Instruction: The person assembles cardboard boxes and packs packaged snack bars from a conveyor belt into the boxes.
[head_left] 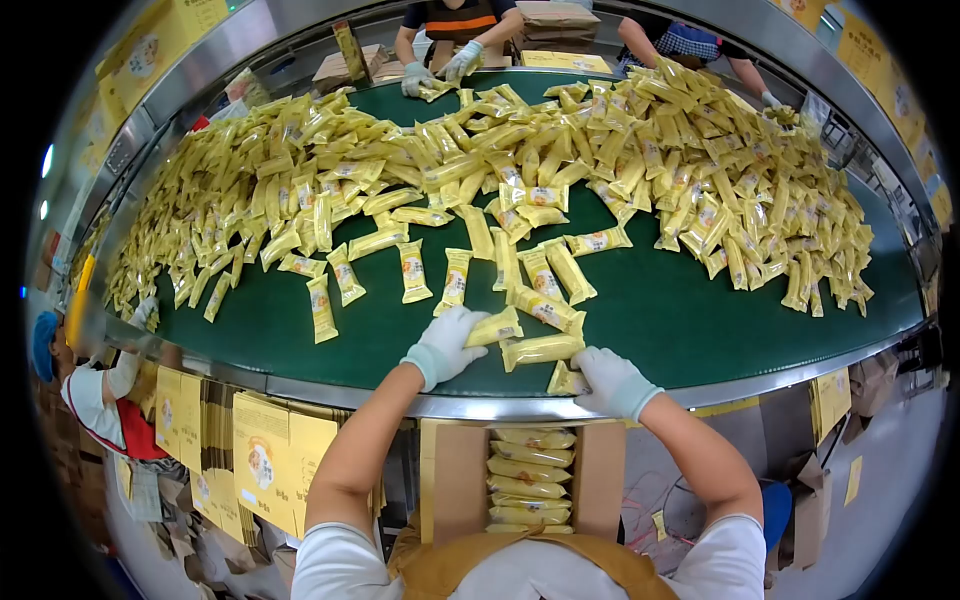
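- In the head view, the person's gloved left hand is narrowed around one end of a yellow packet, whose long axis runs eight to two o'clock.
- The gloved right hand touches a short-looking packet at its nine o'clock side; whether the fingers pinch it or only rest against it, one cannot tell.
- Between the hands lies a crosswise packet, long axis nearly nine to three. It is at three o'clock from the left hand and ten from the right, whose fingertips are nearer, just beside its end.
- A slanted packet lies just beyond it, pointing ten to four.
- The open carton sits at five o'clock from the left hand and seven from the right, its packet row lying nine to three.
- The heap spreads across the green belt from ten to two o'clock.
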